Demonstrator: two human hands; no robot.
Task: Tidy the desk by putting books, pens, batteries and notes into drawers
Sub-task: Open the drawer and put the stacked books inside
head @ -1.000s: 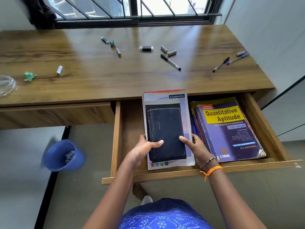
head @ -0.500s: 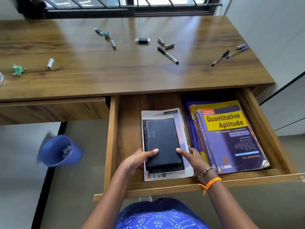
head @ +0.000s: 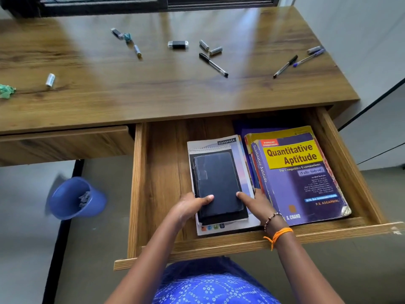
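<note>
Both hands, the left hand [head: 188,207] and right hand [head: 257,206], clasp a black diary [head: 217,183] stacked on a "classmate" notebook [head: 238,154], settling the pile flat in the open drawer [head: 166,172] beside "Quantitative Aptitude" [head: 302,176], by R.S. Aggarwal. Pens [head: 213,65] and batteries [head: 50,80] lie beyond on the counter [head: 153,91].

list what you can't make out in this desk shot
Head view only:
- Left drawer: shut, contents hidden.
- Books under the Quantitative Aptitude book: covered by it.
- Green scrap: cut off by the left edge.
- Blue bin: blurred, contents unclear.
</note>
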